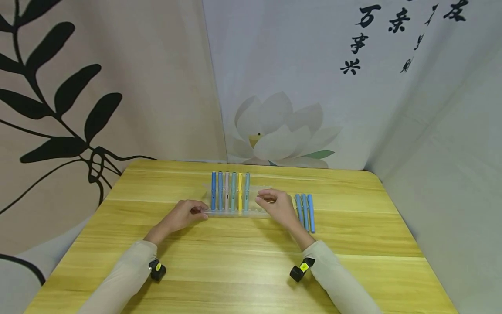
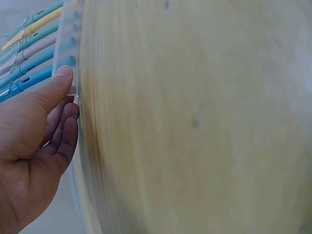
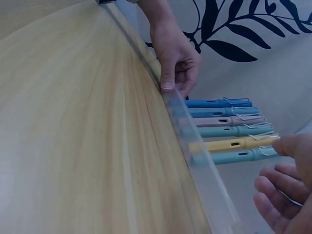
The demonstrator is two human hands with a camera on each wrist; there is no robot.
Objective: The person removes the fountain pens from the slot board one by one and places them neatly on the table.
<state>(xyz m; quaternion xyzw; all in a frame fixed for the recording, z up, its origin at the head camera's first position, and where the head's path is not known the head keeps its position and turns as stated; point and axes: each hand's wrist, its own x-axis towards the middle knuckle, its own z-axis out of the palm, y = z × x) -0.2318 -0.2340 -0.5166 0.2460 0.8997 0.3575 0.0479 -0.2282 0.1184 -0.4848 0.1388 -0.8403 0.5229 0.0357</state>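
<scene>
A clear plastic pen stand (image 1: 256,214) stands on the table with several pens upright in a row: blue ones (image 1: 213,191), a lilac one (image 1: 226,192), mint ones (image 1: 246,192) and a yellow one (image 1: 240,192). My left hand (image 1: 184,215) pinches the stand's left end; in the left wrist view the thumb (image 2: 62,78) lies on its front face. To the right of the last mint pen, my right hand (image 1: 277,208) hovers with loosely bent fingers and nothing visible in them. In the right wrist view its thumb (image 3: 287,145) appears near the pen clips.
Three loose blue pens (image 1: 311,213) lie side by side on the wooden table (image 1: 235,270), just right of my right hand. Curtains with a leaf print (image 1: 62,100) and a lotus print (image 1: 280,126) hang behind the table.
</scene>
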